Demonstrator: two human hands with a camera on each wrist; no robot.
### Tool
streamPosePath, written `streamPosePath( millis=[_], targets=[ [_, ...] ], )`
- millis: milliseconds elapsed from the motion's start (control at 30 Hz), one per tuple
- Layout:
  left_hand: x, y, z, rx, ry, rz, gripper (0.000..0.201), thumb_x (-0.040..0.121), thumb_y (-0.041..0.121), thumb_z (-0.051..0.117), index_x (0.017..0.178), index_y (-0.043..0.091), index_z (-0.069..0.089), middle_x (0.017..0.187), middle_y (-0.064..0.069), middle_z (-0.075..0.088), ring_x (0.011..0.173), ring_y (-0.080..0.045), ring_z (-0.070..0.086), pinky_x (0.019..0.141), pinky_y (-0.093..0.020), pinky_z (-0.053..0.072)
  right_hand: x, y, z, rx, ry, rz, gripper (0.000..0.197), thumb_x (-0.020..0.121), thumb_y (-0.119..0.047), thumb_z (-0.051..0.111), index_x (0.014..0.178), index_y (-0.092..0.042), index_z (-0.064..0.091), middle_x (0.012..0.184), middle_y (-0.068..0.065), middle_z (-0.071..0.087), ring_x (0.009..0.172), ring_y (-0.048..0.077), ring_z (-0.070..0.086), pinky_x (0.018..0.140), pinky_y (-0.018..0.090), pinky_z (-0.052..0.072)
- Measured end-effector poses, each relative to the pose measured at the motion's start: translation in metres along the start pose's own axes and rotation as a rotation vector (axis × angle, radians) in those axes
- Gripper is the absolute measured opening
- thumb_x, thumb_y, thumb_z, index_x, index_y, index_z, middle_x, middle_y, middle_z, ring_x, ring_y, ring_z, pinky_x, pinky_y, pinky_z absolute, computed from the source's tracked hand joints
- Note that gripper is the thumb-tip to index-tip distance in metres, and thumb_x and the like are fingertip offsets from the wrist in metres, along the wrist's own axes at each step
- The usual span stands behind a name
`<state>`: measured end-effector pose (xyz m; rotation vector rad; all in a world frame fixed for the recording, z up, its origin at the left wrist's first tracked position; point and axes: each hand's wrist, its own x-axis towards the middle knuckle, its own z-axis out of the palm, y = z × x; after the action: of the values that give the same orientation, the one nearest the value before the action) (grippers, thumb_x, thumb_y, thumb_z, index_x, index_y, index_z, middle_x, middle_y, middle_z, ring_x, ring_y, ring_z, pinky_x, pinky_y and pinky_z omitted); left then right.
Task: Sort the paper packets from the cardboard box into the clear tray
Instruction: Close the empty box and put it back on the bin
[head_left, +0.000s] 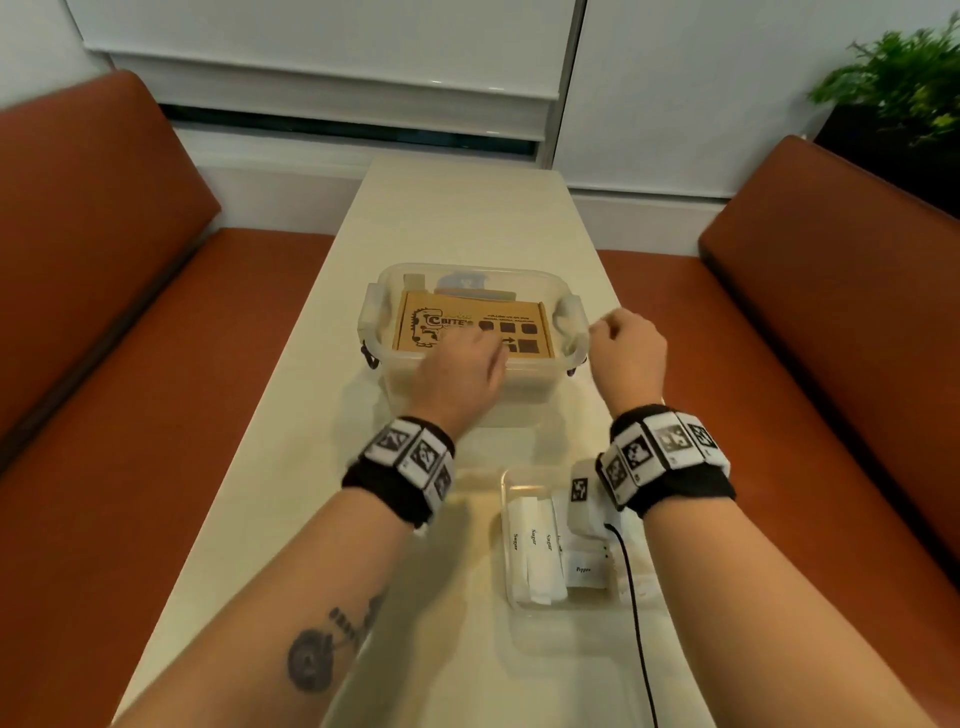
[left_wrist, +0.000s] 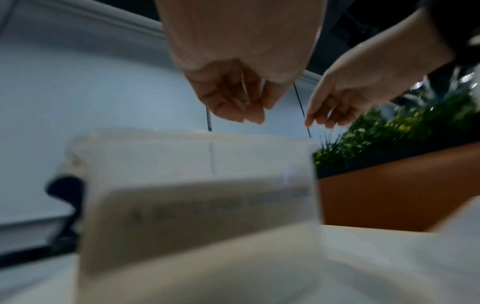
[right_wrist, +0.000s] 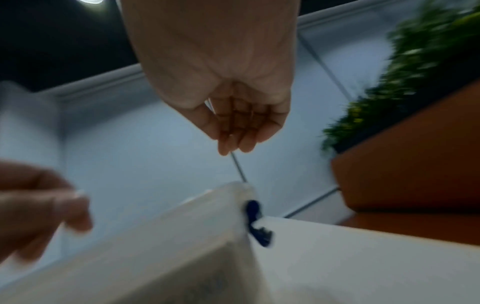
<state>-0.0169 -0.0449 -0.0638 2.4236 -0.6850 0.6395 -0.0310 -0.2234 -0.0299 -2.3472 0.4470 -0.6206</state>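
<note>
The brown printed cardboard box (head_left: 467, 317) lies closed inside a clear plastic bin (head_left: 374, 306) in the middle of the table. My left hand (head_left: 485, 351) hangs over the box's near edge with its fingers loosely curled downward and nothing in them (left_wrist: 241, 111). My right hand (head_left: 605, 330) hovers by the bin's right handle, fingers loosely curled, also holding nothing (right_wrist: 233, 142). Nearer to me stands the clear tray (head_left: 504, 483), with several white paper packets (head_left: 530, 551) marked Sugar lying side by side and one marked Pepper (head_left: 584, 569). Both wrist views are blurred.
Orange benches (head_left: 130, 312) run along both sides of the narrow cream table (head_left: 457, 218). A green plant (head_left: 904, 88) stands at the back right. A black cable (head_left: 636, 613) runs from my right wrist across the tray. Dark blue clips (right_wrist: 255, 224) hang on the bin's sides.
</note>
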Motion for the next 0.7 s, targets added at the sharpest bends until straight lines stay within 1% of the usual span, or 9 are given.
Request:
streamPosePath(
  millis=[67, 133, 200, 300, 367, 433, 500, 600, 700],
  targets=[
    [-0.021, 0.015, 0.015, -0.050, -0.240, -0.066, 0.017, 0.096, 0.029, 0.049, 0.091, 0.018, 0.060, 0.079, 0.008, 0.054, 0.071, -0.007, 0.049, 0.069, -0.022, 0.043, -0.012, 0.020, -0.008, -0.084, -0.057, 0.126, 0.020, 0.093, -0.011, 0.043, 0.092, -0.007, 0.063, 0.094, 0.010, 0.064, 0.077, 0.019, 0.055, 0.068, 0.028, 0.047],
    [-0.037, 0.022, 0.029, -0.005, -0.510, -0.145, 0.025, 0.095, 0.035, 0.050, 0.108, 0.018, 0.062, 0.098, 0.003, 0.062, 0.090, -0.015, 0.059, 0.080, -0.028, 0.048, -0.023, 0.038, -0.010, -0.217, -0.198, 0.204, 0.023, 0.091, -0.008, 0.044, 0.099, -0.003, 0.065, 0.102, 0.014, 0.065, 0.090, 0.027, 0.058, 0.078, 0.035, 0.050],
    [-0.049, 0.024, 0.035, 0.031, -0.652, -0.174, 0.034, 0.095, 0.038, 0.050, 0.121, 0.018, 0.061, 0.116, 0.000, 0.065, 0.106, -0.019, 0.059, 0.090, -0.034, 0.047, -0.035, 0.056, -0.011, -0.339, -0.317, 0.266, 0.026, 0.090, -0.006, 0.045, 0.104, -0.003, 0.066, 0.108, 0.015, 0.065, 0.099, 0.031, 0.059, 0.086, 0.038, 0.051],
    [-0.062, 0.023, 0.036, 0.026, -0.696, -0.194, 0.034, 0.097, 0.030, 0.048, 0.129, 0.021, 0.058, 0.127, -0.002, 0.062, 0.117, -0.020, 0.056, 0.100, -0.035, 0.043, -0.053, 0.082, -0.017, -0.505, -0.451, 0.367, 0.027, 0.091, -0.006, 0.043, 0.110, -0.003, 0.062, 0.118, 0.016, 0.061, 0.110, 0.033, 0.056, 0.095, 0.041, 0.047],
    [-0.066, 0.022, 0.035, 0.017, -0.693, -0.215, 0.036, 0.098, 0.025, 0.047, 0.132, 0.020, 0.056, 0.130, -0.005, 0.060, 0.121, -0.022, 0.054, 0.103, -0.034, 0.041, -0.061, 0.091, -0.023, -0.599, -0.512, 0.420, 0.028, 0.092, -0.007, 0.042, 0.114, -0.002, 0.058, 0.122, 0.017, 0.058, 0.115, 0.033, 0.053, 0.100, 0.043, 0.043],
    [-0.068, 0.022, 0.035, 0.028, -0.673, -0.215, 0.035, 0.099, 0.023, 0.045, 0.132, 0.018, 0.056, 0.129, -0.007, 0.061, 0.121, -0.023, 0.054, 0.103, -0.033, 0.041, -0.065, 0.095, -0.027, -0.662, -0.520, 0.421, 0.028, 0.093, -0.007, 0.042, 0.117, -0.003, 0.056, 0.124, 0.015, 0.057, 0.117, 0.030, 0.052, 0.101, 0.038, 0.042],
    [-0.069, 0.023, 0.036, 0.047, -0.653, -0.203, 0.034, 0.100, 0.020, 0.043, 0.130, 0.016, 0.058, 0.128, -0.009, 0.062, 0.119, -0.024, 0.055, 0.102, -0.032, 0.040, -0.066, 0.097, -0.028, -0.682, -0.518, 0.412, 0.028, 0.093, -0.006, 0.043, 0.118, -0.004, 0.057, 0.124, 0.014, 0.057, 0.116, 0.028, 0.054, 0.098, 0.035, 0.043],
    [-0.068, 0.025, 0.035, 0.046, -0.632, -0.213, 0.033, 0.099, 0.015, 0.043, 0.127, 0.013, 0.061, 0.123, -0.010, 0.064, 0.112, -0.024, 0.059, 0.098, -0.029, 0.041, -0.067, 0.095, -0.027, -0.676, -0.543, 0.419, 0.025, 0.094, -0.005, 0.044, 0.115, -0.002, 0.058, 0.122, 0.014, 0.059, 0.114, 0.028, 0.056, 0.093, 0.032, 0.044],
    [-0.069, 0.025, 0.030, 0.029, -0.630, -0.255, 0.031, 0.098, 0.010, 0.042, 0.119, 0.009, 0.066, 0.111, -0.012, 0.068, 0.091, -0.025, 0.065, 0.090, -0.029, 0.048, -0.068, 0.090, -0.027, -0.663, -0.595, 0.382, 0.024, 0.095, -0.004, 0.042, 0.110, -0.001, 0.060, 0.118, 0.014, 0.061, 0.110, 0.028, 0.059, 0.084, 0.029, 0.045]
  ],
)
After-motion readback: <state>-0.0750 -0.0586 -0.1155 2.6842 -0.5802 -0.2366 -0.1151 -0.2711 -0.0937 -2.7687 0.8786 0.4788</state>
